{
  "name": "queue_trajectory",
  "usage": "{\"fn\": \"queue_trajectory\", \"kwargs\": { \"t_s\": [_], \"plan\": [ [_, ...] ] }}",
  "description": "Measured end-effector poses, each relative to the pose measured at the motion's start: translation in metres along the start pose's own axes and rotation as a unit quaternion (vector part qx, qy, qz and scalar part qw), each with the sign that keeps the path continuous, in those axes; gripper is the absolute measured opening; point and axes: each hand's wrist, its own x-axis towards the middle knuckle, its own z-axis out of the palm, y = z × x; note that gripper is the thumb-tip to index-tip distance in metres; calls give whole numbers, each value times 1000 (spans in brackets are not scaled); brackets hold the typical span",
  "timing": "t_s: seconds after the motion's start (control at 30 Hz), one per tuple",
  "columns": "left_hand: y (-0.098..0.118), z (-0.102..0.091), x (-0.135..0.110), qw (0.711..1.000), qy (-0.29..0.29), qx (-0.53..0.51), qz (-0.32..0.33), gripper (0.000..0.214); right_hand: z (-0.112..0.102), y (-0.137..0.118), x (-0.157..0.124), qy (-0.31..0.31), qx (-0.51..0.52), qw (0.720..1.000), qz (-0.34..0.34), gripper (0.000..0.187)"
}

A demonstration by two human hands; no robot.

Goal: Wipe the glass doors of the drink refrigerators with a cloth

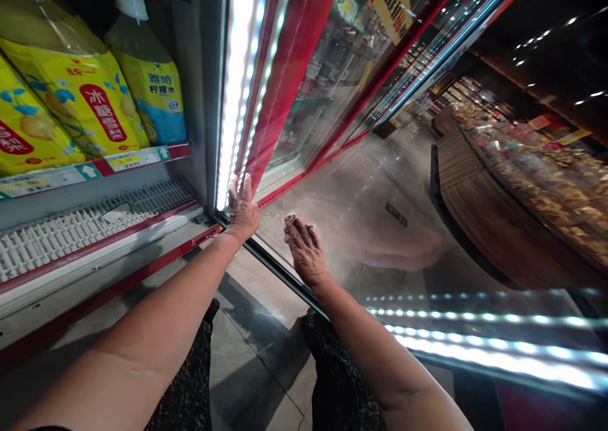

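A glass cooler door (270, 260) stands open in front of me. My left hand (244, 212), fingers stretched out, rests at the door's lower corner, beside the bright light strip (236, 101). Close to the inner face of the glass, my right hand (305, 250) has its fingers bent and close together. Something small, pale and crumpled shows at those fingertips; whether it is a held thing or a reflection in the glass is unclear. Left of my left hand, yellow-labelled drink bottles (102, 101) stand on a cooler shelf (137, 160).
A white slatted grille (95, 218) lies below the bottles. Another red-framed glass door (327, 76) is beyond. Through the glass I see a curved wooden counter (513, 209) piled with packaged goods. My legs (337, 374) stand on the tiled floor (251, 361).
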Motion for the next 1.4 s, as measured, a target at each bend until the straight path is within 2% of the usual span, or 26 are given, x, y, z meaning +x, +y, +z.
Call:
{"fn": "queue_trajectory", "kwargs": {
  "t_s": [0.1, 0.2, 0.4, 0.5, 0.57, 0.67, 0.77, 0.83, 0.93, 1.07, 1.17, 1.27, 1.4],
  "plan": [
    [3, -4, 1, 1000, 16, 0, 1, 80, -2, 0, 8, 29, -16, 999, 40, 50],
    [3, -5, 2, 999, 33, -2, -4, 82, 11, -8, 24, 38, -14, 997, 69, 53],
    [-2, -1, 3, 1000, 9, -6, -8, 89, 36, -22, 42, -32, 59, 997, 28, 58],
    [-5, -1, 3, 1000, 8, -3, 0, 85, 33, -21, 38, -48, 62, 997, 2, 57],
    [-6, -2, 4, 1000, 6, -5, 10, 81, 27, -18, 35, -32, 47, 998, -3, 55],
    [-6, -6, 5, 1000, 7, -17, 19, 79, 20, -15, 38, 9, 16, 999, 26, 54],
    [-4, -8, 6, 999, 13, -29, 19, 78, 24, -18, 51, 27, 20, 997, 68, 60],
    [-3, -9, 7, 999, 21, -31, 6, 75, 32, -23, 63, 17, 42, 996, 76, 62],
    [-2, -7, 8, 999, 30, -20, -10, 72, 43, -31, 77, -28, 83, 995, 47, 63],
    [-4, -7, 9, 999, 30, -11, -6, 67, 44, -32, 82, -70, 98, 993, 3, 59],
    [-7, -10, 10, 999, 37, -27, -8, 67, 33, -26, 81, -60, 81, 995, 4, 56],
    [-8, -13, 11, 998, 45, -49, 3, 68, 24, -22, 88, -38, 65, 996, 41, 55],
    [-8, -15, 13, 997, 46, -54, 3, 66, 28, -28, 110, -32, 71, 994, 71, 55]
  ]
}}
